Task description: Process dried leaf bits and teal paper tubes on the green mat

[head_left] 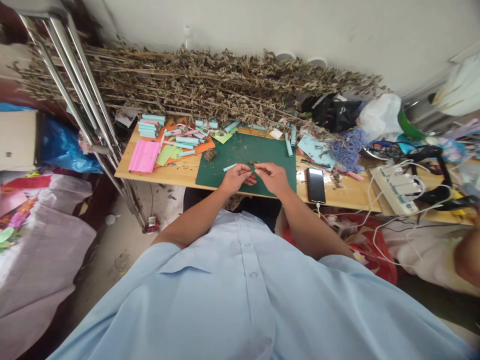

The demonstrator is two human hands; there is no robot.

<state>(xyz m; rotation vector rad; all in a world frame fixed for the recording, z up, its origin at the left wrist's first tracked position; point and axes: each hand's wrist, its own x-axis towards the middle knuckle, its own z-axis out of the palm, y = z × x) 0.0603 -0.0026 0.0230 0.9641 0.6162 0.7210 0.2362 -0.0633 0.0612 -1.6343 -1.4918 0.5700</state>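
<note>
White-walled room, wooden table [179, 173] backed by a long heap of dried stems [210, 75]. Both hands low over green mat [262, 145]. Left hand [238, 179] loosely curled, small blue roll [230, 167] just beside; can't tell if gripped. Right hand [272, 176] with thumb and fingertips drawn nearly together, bit of dried plant [254, 162] right at the tips; can't tell if pinched or lying on mat. Loose brown clump [210, 155] on mat, beyond left hand. Best handling, probably: light pinch, dry leaf likely crumbly; work low over mat to catch flakes; avoid nudging or crushing roll.
</note>
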